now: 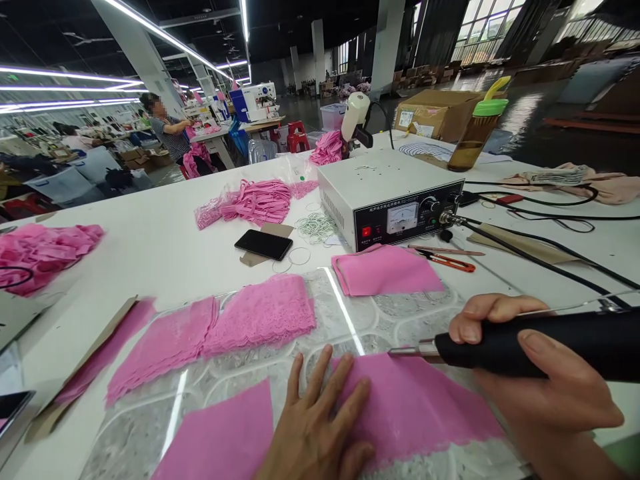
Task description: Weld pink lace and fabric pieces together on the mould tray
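Left fingers (353, 407), pink fabric (420, 407) partly beneath

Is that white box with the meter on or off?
It looks on: the red switch on the front of the white box appears lit.

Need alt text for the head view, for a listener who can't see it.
The left hand lies on pink fabric while the right hand holds a black tool, its metal tip at the fabric's far edge. Beyond lie stacked pink pieces and a control box.
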Action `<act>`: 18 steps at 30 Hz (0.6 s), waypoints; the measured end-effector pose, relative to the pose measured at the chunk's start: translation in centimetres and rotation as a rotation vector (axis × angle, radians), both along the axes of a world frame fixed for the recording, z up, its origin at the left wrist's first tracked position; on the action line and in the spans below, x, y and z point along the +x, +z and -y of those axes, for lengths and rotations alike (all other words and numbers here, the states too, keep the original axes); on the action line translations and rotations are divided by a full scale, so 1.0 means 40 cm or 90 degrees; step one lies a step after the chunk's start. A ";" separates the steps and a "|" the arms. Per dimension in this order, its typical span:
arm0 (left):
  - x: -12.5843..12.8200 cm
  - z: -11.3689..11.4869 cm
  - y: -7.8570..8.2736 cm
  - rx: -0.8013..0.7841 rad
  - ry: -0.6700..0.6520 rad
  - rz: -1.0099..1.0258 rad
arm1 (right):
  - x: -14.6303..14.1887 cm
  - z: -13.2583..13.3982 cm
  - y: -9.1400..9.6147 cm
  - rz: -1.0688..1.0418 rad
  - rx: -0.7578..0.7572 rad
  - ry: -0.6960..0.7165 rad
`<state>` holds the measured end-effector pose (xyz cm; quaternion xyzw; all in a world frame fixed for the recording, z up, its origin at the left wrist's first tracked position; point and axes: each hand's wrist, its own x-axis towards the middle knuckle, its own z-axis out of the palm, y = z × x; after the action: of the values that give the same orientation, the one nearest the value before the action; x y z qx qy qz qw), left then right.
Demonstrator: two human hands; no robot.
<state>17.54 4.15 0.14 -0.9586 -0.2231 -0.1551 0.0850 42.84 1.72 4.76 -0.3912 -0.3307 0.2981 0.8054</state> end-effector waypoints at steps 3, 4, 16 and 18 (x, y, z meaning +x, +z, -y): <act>-0.001 -0.002 0.002 0.014 -0.005 -0.002 | 0.001 0.001 -0.003 0.017 -0.001 0.010; -0.002 -0.002 0.002 0.020 -0.006 -0.002 | 0.001 0.000 -0.003 0.025 0.000 0.015; -0.003 -0.014 0.007 0.056 -0.030 0.027 | 0.054 0.017 0.027 0.010 -0.016 -0.113; -0.003 -0.014 0.022 0.068 -0.047 0.037 | 0.066 0.029 0.009 0.002 -0.019 -0.122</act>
<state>17.42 4.71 1.04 -0.9555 -0.1812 -0.1974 0.1236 45.46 0.56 5.11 -0.4335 -0.2883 0.2242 0.8238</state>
